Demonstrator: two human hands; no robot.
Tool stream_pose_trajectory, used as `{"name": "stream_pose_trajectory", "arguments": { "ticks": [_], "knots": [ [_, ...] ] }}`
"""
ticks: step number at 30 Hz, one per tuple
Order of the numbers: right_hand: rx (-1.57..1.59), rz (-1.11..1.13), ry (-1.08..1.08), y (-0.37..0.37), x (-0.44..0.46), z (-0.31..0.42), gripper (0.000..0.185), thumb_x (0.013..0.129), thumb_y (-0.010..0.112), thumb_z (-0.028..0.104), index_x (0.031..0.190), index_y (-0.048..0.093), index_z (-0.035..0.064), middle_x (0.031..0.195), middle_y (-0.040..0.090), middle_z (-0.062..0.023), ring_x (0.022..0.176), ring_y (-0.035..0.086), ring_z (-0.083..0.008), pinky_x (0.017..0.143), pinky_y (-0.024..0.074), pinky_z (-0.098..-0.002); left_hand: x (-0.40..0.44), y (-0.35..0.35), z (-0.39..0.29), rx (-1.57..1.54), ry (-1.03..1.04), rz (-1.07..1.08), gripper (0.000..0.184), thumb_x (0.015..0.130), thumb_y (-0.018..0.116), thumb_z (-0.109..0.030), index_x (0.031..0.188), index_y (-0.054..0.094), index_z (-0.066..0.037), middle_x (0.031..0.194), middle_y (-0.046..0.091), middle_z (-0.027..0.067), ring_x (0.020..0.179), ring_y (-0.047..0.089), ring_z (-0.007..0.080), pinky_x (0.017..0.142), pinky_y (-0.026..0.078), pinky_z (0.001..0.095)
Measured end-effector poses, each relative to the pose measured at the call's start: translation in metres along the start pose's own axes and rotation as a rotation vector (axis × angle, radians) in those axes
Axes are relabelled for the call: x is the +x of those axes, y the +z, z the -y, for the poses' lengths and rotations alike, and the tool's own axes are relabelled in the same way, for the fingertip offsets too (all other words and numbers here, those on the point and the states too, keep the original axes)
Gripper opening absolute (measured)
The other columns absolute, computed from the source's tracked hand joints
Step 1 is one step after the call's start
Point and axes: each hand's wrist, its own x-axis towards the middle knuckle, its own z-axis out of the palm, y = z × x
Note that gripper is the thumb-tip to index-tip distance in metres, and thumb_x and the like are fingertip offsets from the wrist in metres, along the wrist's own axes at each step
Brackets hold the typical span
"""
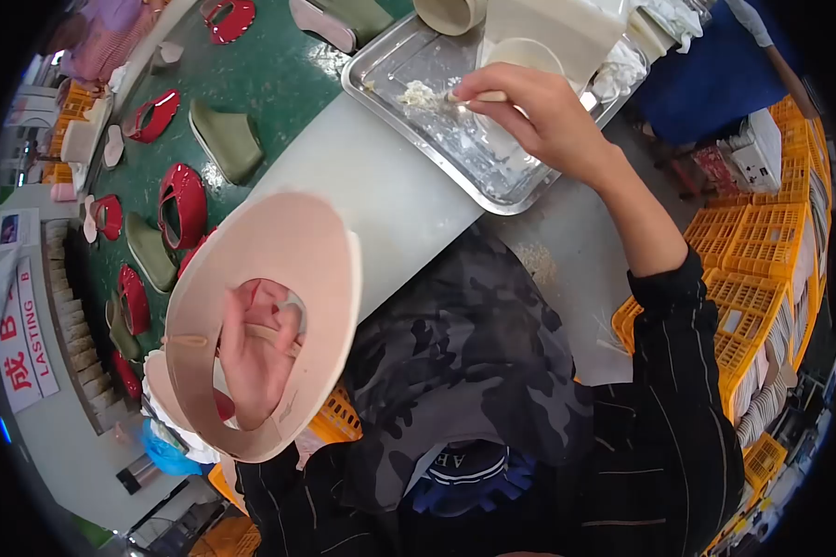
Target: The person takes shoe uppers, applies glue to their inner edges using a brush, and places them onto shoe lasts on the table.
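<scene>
My left hand [255,367] shows through the opening of a pale pink shoe upper [293,227], its fingers curled and partly hidden behind the rim. The upper hangs raised in front of me, close to the camera. Over a metal tray [409,125], my right hand [548,116] pinches the pale handle of a small brush [492,96]. Its tip points left, at a white, crumbly paste [420,96] on the tray floor; whether they touch is hard to tell. White smears also cover the tray around the fingers.
Red shoe uppers [183,206] and olive-green wedge soles [225,139] stand on a green surface [279,102] at left. A whitish container [553,32] sits in the tray. Orange crates [743,237] line the right side. Another person in blue [715,70] is at the upper right.
</scene>
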Motion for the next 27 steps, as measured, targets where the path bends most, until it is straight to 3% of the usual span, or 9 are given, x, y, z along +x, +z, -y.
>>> {"name": "stream_pose_trajectory", "arguments": {
  "ticks": [1, 2, 7, 11, 13, 14, 17, 24, 27],
  "knots": [
    [-0.052, 0.042, -0.005, 0.0, 0.001, 0.001, 0.018, 0.08, 0.06, 0.002, 0.097, 0.057, 0.0033, 0.089, 0.062, -0.0099, 0.079, 0.061, -0.027, 0.066, 0.0482, -0.0315, 0.002, 0.006, 0.002, 0.081, -0.051, -0.069, 0.04, 0.098, 0.03, -0.039, 0.105, 0.049, -0.004, 0.095, 0.051, 0.0067, 0.049, 0.036, 0.0105, 0.052, 0.045, 0.0274],
    [-0.048, 0.046, 0.007, 0.0, -0.001, 0.002, 0.018, 0.08, 0.06, 0.002, 0.097, 0.057, 0.0033, 0.089, 0.062, -0.0099, 0.079, 0.061, -0.027, 0.066, 0.0482, -0.0315, 0.005, 0.002, 0.003, 0.1, -0.079, 0.049, 0.041, 0.098, 0.029, -0.037, 0.109, 0.049, -0.003, 0.103, 0.053, 0.0076, 0.05, 0.037, 0.0097, 0.052, 0.046, 0.0284],
    [0.08, 0.188, 0.07, -0.013, -0.022, 0.009, 0.016, 0.079, 0.06, 0.002, 0.095, 0.056, 0.003, 0.085, 0.061, -0.0097, 0.075, 0.06, -0.0277, 0.065, 0.0472, -0.0322, 0.016, 0.014, 0.007, 0.074, -0.168, 0.077, 0.042, 0.099, 0.029, -0.036, 0.115, 0.05, -0.003, 0.113, 0.053, 0.01, 0.049, 0.036, 0.0096, 0.05, 0.048, 0.0282],
    [0.145, 0.261, 0.146, -0.033, -0.043, 0.01, 0.011, 0.083, 0.057, 0.003, 0.095, 0.056, 0.0008, 0.085, 0.062, -0.0088, 0.074, 0.062, -0.0218, 0.065, 0.0481, -0.0283, 0.029, 0.012, 0.011, 0.109, -0.2, 0.121, 0.042, 0.099, 0.029, -0.034, 0.116, 0.049, -0.002, 0.115, 0.054, 0.0109, 0.047, 0.036, 0.0096, 0.047, 0.05, 0.0278],
    [0.415, 0.092, 0.406, -0.042, -0.054, 0.007, 0.009, 0.089, 0.051, 0.004, 0.094, 0.056, -0.0013, 0.088, 0.063, -0.0074, 0.075, 0.061, -0.0138, 0.067, 0.0487, -0.0237, 0.032, 0.017, 0.01, 0.142, -0.237, 0.078, 0.041, 0.099, 0.029, -0.034, 0.116, 0.048, -0.002, 0.113, 0.054, 0.0109, 0.047, 0.036, 0.0094, 0.046, 0.05, 0.0284],
    [0.416, 0.012, 0.409, -0.046, -0.062, 0.002, 0.013, 0.093, 0.045, 0.006, 0.097, 0.055, -0.0021, 0.093, 0.063, -0.008, 0.076, 0.059, -0.0099, 0.069, 0.0492, -0.0215, 0.034, 0.021, 0.008, 0.172, -0.267, 0.029, 0.041, 0.099, 0.029, -0.033, 0.116, 0.048, -0.002, 0.112, 0.055, 0.011, 0.046, 0.036, 0.0093, 0.045, 0.05, 0.029],
    [0.341, -0.423, 0.523, -0.043, -0.085, 0.0, 0.014, 0.094, 0.044, 0.008, 0.101, 0.051, -0.0018, 0.094, 0.063, -0.0104, 0.074, 0.061, -0.0116, 0.067, 0.0497, -0.0216, 0.036, 0.03, 0.003, 0.245, -0.324, 0.036, 0.04, 0.099, 0.03, -0.032, 0.115, 0.048, -0.001, 0.108, 0.057, 0.0115, 0.044, 0.036, 0.0086, 0.043, 0.05, 0.0281],
    [-0.115, -0.474, 0.443, -0.02, -0.103, -0.003, 0.011, 0.092, 0.048, 0.005, 0.098, 0.051, -0.0031, 0.09, 0.063, -0.0093, 0.07, 0.061, -0.0117, 0.063, 0.0511, -0.0213, 0.041, 0.05, -0.007, 0.317, -0.353, -0.009, 0.038, 0.098, 0.032, -0.03, 0.11, 0.048, 0.002, 0.107, 0.058, 0.013, 0.044, 0.036, 0.0076, 0.042, 0.049, 0.0272],
    [-0.066, -0.396, 0.459, -0.009, -0.097, 0.014, 0.011, 0.092, 0.048, 0.005, 0.098, 0.051, -0.0036, 0.087, 0.063, -0.0087, 0.069, 0.061, -0.0117, 0.063, 0.0508, -0.0214, 0.044, 0.05, -0.008, 0.359, -0.373, 0.016, 0.037, 0.098, 0.033, -0.03, 0.109, 0.049, 0.002, 0.103, 0.058, 0.0131, 0.043, 0.035, 0.0076, 0.043, 0.05, 0.0273]
  ]
}}
